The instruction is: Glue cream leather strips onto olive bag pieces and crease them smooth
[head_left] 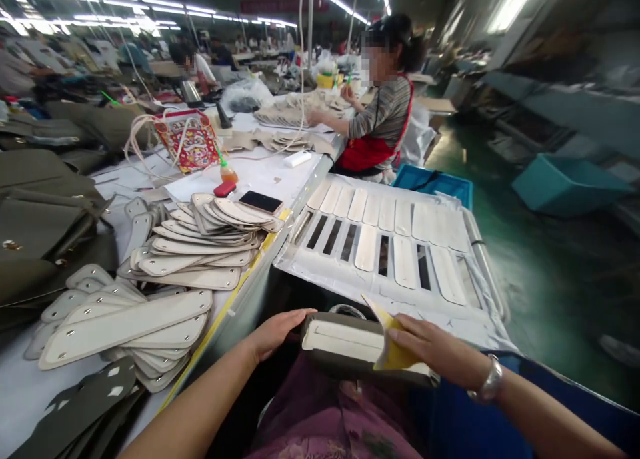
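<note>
Dark olive box-shaped piece with white inset panel [340, 364] is being held just on the near side of the white slotted rack [345, 287], above a purple patterned garment [330, 422]. Hands are being held apart. Left end of the piece is being touched by the left hand [280, 329]; whether it is being gripped cannot be told, thumb is being hidden. Bent yellow sheet [400, 359] is being gripped by the right hand [430, 345], over the right part of the panel. Silver-coloured bracelet [491, 380] is being worn on the right wrist.

Off-white round-ended strips [368, 249] are being carried on the rack in two rows, dark slots showing between some.

Left of rack: long white-topped bench [260, 172] is being loaded down with stacked off-white straps with metal studs [125, 335]. Black-screened phone [260, 202] is being supported at the edge of a strap stack, left of rack. Red patterned bag [186, 139] and small orange bottle with green tip [229, 175] are being seen farther left.

Beyond rack: light-coloured pieces are being handled by a co-worker in red apron [377, 125].

Right of rack: teal plastic bin [565, 185] is being seen.
</note>
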Tool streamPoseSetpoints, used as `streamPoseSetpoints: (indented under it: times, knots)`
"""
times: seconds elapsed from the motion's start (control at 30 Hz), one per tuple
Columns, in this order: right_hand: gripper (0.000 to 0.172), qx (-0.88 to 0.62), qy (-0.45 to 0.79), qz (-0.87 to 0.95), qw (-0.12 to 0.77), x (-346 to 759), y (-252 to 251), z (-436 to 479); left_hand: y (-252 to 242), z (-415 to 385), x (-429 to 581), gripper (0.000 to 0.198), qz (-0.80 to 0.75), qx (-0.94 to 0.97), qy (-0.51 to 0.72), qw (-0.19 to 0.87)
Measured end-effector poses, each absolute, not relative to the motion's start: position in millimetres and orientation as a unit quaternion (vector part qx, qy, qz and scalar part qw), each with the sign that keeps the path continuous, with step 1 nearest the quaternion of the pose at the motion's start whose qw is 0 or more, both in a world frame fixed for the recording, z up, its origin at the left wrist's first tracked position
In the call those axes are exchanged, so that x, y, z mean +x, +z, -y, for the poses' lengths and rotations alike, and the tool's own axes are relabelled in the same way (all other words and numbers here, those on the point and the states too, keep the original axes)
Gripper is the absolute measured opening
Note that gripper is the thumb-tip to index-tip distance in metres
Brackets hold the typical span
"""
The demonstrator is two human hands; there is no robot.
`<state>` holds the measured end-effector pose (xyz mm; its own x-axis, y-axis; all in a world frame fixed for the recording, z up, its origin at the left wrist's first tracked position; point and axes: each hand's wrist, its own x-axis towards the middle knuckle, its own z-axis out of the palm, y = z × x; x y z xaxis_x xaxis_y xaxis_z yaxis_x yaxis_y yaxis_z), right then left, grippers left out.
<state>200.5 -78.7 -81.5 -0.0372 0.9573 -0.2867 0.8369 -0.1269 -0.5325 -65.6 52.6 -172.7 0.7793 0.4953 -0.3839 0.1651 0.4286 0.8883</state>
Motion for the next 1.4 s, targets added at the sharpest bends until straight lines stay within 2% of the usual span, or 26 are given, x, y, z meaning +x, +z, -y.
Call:
streamPoseSetpoints:
  times: [0.2, 0.4, 0.5, 0.6, 0.73, 1.0, 1.17, 1.4]
  knots:
    - [0.028, -0.671, 0.514, 0.454, 0.282, 133.6, -109.3, 130.2, -184.3, -68.5, -51.5, 0.042, -0.302, 0.624, 0.088, 0.715]
    - [0.036, -0.709, 0.506, 0.32, 0.374, 71.8, -147.7, 135.9, -179.2, -68.7, -56.5, 0.032, -0.286, 0.646, 0.162, 0.689]
    - [0.037, -0.697, 0.528, 0.255, 0.413, 50.6, -158.3, 129.8, -183.7, -50.6, -60.5, 0.049, -0.271, 0.623, 0.188, 0.709]
    - [0.037, -0.666, 0.56, 0.195, 0.453, 26.2, -166.1, 120.7, -192.9, -30.6, -60.3, 0.065, -0.237, 0.507, 0.225, 0.797]
    - [0.037, -0.582, 0.66, 0.112, 0.461, 0.5, -168.3, 106.1, -196.4, -25.2, -56.9, 0.063, -0.196, 0.366, 0.251, 0.874]
    - [0.044, -0.498, 0.721, 0.064, 0.478, 10.0, -163.9, 91.5, -189.0, -41.6, -42.5, 0.073, -0.207, 0.379, 0.176, 0.885]
    - [0.044, -0.465, 0.752, 0.047, 0.465, 21.1, -169.7, 92.3, -191.0, -39.9, -32.4, 0.072, -0.267, 0.426, 0.175, 0.847]
    - [0.054, -0.455, 0.776, 0.074, 0.431, 36.7, -181.0, 93.3, -181.1, -38.3, -24.5, 0.068, -0.349, 0.51, 0.172, 0.767]
